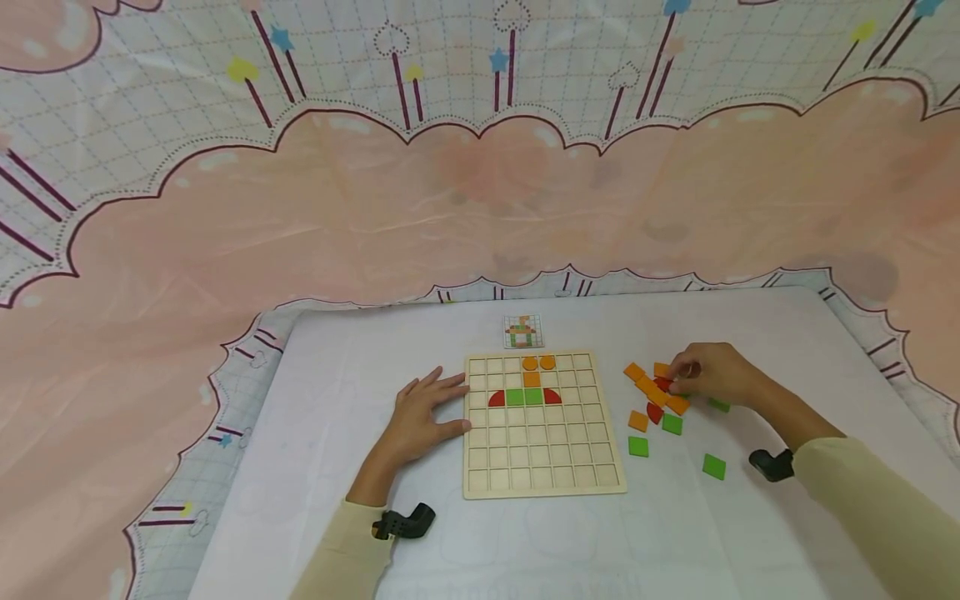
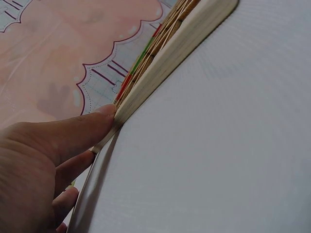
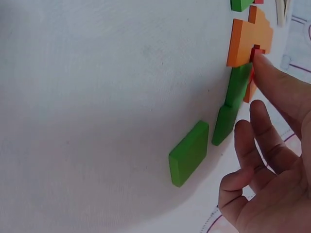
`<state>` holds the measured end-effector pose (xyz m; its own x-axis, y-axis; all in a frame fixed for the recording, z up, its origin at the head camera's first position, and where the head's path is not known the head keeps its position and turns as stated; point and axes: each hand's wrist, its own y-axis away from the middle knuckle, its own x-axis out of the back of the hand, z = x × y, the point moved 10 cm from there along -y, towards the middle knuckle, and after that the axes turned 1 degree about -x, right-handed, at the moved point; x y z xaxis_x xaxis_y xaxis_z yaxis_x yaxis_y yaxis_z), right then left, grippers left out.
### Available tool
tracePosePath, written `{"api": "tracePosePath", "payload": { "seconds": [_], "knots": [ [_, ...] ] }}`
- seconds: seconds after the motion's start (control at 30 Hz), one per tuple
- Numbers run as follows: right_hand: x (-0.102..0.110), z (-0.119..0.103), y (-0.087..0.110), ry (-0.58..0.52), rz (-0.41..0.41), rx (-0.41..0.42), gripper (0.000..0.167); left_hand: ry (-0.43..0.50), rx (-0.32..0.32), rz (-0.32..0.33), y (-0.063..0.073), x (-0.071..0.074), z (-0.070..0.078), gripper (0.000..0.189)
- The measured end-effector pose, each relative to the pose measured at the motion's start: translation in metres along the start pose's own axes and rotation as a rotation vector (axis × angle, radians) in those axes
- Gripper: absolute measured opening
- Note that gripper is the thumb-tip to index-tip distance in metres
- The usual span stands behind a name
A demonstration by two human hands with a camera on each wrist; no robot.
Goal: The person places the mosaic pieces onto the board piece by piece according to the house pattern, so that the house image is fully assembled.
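A wooden grid board (image 1: pixel 543 454) lies on the white table. On it are two orange circles (image 1: pixel 547 362), an orange square (image 1: pixel 532 379), and a row of two green squares (image 1: pixel 523 397) between red quarter-circles (image 1: pixel 552 397). My left hand (image 1: pixel 420 421) rests at the board's left side, fingers spread; its thumb (image 2: pixel 99 121) touches the wooden edge. Over the loose pieces on the right, my right hand (image 1: pixel 716 372) is bent, thumb and forefinger brought together at a red piece (image 1: pixel 662 384). In the right wrist view the thumb tip meets that red piece (image 3: pixel 257 52) beside orange pieces (image 3: pixel 242 43).
A small picture card (image 1: pixel 522 332) with a coloured grid pattern lies behind the board. Right of the board are scattered green squares (image 1: pixel 714 467), orange squares (image 1: pixel 638 421) and another red piece (image 1: pixel 655 412). A patterned cloth (image 1: pixel 480 208) hangs behind the table (image 1: pixel 360 358).
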<state>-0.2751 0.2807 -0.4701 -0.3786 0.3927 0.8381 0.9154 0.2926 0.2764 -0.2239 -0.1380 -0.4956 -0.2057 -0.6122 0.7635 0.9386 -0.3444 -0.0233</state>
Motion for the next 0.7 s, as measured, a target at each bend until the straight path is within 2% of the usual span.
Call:
{"api": "tracePosePath", "payload": {
  "seconds": [0.37,0.57,0.7],
  "knots": [
    [-0.0045,-0.0017,-0.0056,0.001,0.031,0.007,0.023,0.001,0.002,0.004,0.0002,0.0003,0.0017,0.06],
    [-0.0034,-0.0079,-0.0059,0.016,0.049,0.024,0.029,0.003,0.001,0.009,0.0001,-0.0003,0.0005,0.06],
    [-0.0053,-0.0086,-0.0057,0.026,0.035,0.016,0.024,0.003,0.003,0.01,0.0006,-0.0004,0.0002,0.06]
  ]
}}
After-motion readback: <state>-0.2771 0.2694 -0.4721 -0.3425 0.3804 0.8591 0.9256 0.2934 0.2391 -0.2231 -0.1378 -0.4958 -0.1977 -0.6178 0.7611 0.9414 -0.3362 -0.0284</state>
